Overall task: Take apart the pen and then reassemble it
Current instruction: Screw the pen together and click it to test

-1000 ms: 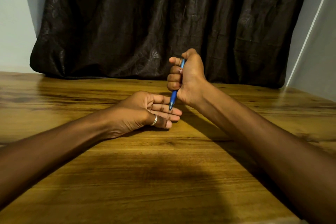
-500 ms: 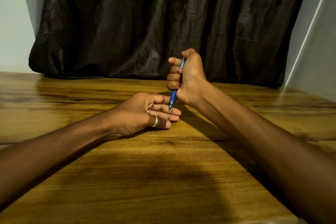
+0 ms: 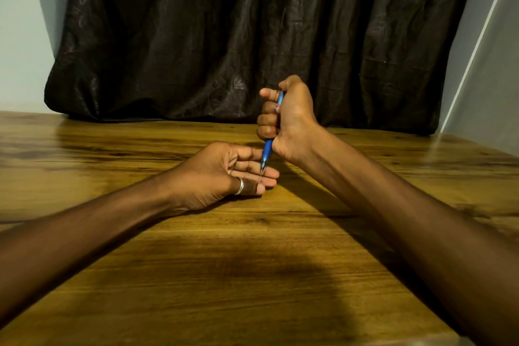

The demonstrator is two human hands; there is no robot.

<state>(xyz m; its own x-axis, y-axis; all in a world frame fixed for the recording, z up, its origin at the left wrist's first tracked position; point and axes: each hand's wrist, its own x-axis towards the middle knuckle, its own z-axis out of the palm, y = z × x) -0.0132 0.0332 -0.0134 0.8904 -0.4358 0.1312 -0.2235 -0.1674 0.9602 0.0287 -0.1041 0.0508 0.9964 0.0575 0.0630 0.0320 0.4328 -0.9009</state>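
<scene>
One blue pen (image 3: 266,150), apparently whole, upright in right hand (image 3: 286,118)

We see a brown wooden worktop (image 3: 252,275) with dark lines in the wood and a big shadow on it. Behind it hangs a dark, shiny, wrinkled curtain (image 3: 224,36). Pale walls (image 3: 22,36) stand on both sides.

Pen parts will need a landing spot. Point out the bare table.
Bare wooden table lies left of the left hand, between the forearms, and right of the right hand. It is crowded only where the blue pen meets the left fingers.
</scene>
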